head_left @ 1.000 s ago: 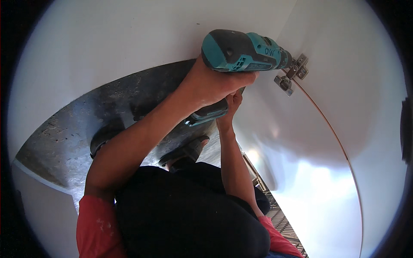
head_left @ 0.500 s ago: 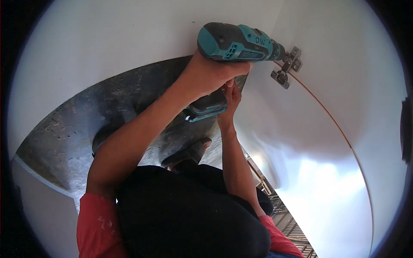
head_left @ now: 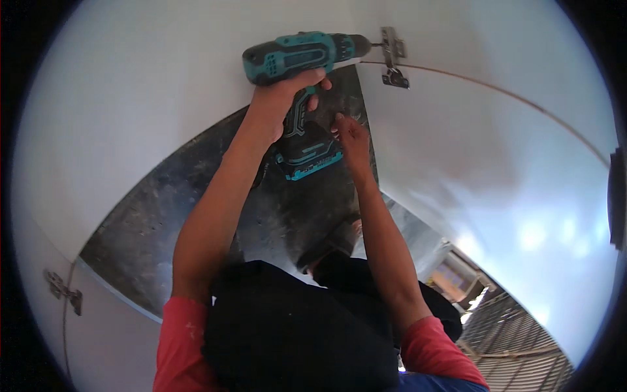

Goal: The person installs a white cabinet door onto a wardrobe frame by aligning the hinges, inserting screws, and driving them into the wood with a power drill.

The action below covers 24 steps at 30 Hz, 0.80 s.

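A teal and black cordless drill [head_left: 297, 57] is in my left hand [head_left: 277, 104], whose fingers wrap round its grip. The drill lies level, chuck to the right, and its thin bit reaches the metal plate of a cabinet hinge [head_left: 390, 47]. That hinge spans the brown-edged seam between two white panels, its cup arm [head_left: 396, 78] below the seam. Beside the drill's battery [head_left: 312, 160], my right hand [head_left: 353, 142] is raised with its fingers curled and pinched together. Whatever the pinch may hold is too small to make out.
White panels [head_left: 450, 144] rise on the right and a white wall [head_left: 150, 72] on the left. A second hinge [head_left: 63, 291] sits at far left. Below are a dark, worn floor surface [head_left: 196, 189], my sandalled foot [head_left: 333, 245] and, lower right, a slatted rack [head_left: 509, 333].
The view has shifted, bringing the left-hand hinge into sight. The drill has turned to show its grip and battery side. My right hand has come out from behind the battery.
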{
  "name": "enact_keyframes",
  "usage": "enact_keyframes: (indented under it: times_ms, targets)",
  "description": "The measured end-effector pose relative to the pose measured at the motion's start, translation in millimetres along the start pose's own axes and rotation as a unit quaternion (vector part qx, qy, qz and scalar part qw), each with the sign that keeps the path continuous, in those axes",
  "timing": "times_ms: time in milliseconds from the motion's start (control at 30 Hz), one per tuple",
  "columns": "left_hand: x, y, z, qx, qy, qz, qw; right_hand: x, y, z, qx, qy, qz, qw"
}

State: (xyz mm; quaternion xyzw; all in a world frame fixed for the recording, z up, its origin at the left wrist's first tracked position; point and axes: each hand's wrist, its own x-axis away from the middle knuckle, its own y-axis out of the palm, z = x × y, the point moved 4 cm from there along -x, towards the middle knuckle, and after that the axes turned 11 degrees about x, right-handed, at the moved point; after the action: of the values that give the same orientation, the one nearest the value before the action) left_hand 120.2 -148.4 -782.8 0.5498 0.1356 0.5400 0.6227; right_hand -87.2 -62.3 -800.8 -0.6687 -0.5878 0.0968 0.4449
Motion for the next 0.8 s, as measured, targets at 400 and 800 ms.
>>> enact_keyframes:
  times_ms: [400, 800]
  targets:
    - [16, -11, -8, -0.026, 0.091, 0.074, 0.993, 132, -37, 206, -0.223, 0.331, 0.389, 0.83]
    - [19, -23, 5, -0.049, 0.118, 0.052, 0.99, 150, -88, 206, -0.12, 0.206, 0.418, 0.877]
